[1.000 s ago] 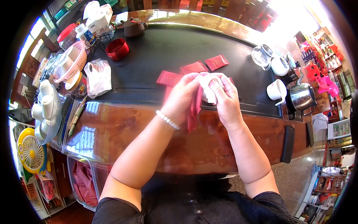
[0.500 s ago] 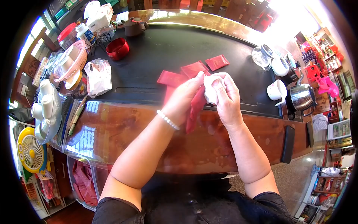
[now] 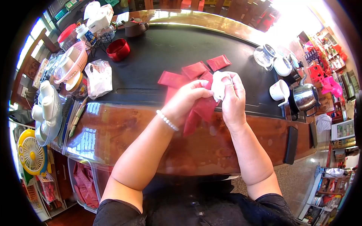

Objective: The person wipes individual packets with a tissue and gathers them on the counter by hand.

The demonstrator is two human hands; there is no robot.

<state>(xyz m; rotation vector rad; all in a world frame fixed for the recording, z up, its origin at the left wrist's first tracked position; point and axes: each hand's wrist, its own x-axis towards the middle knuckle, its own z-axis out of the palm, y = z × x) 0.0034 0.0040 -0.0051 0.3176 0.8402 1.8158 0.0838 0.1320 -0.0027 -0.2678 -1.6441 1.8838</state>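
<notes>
My right hand (image 3: 234, 100) pinches a crumpled white tissue (image 3: 218, 86) between thumb and fingers, above the dark tray's front edge. Close on its left is my left hand (image 3: 185, 96), with a white bead bracelet at the wrist. Its thumb and forefinger come together at the tissue's edge. A red packet (image 3: 193, 122) hangs beneath the left palm and seems held by the curled fingers, which are partly hidden. Behind the hands, several flat red packets (image 3: 173, 79) lie overlapping on the black tray, and one red packet (image 3: 218, 63) lies a little apart.
On the left are a red bowl (image 3: 118, 49), a white plastic bag (image 3: 99, 78), a pink basket (image 3: 80, 56) and a bowl of white cups (image 3: 48, 113). A white cup (image 3: 279, 90) and steel kettle (image 3: 304, 98) stand right. An open bin (image 3: 77, 165) sits below left.
The left hand's fingers have shifted lower and toward the tissue. The tissue and right hand have moved slightly right, and the red packet beneath now shows more widely.
</notes>
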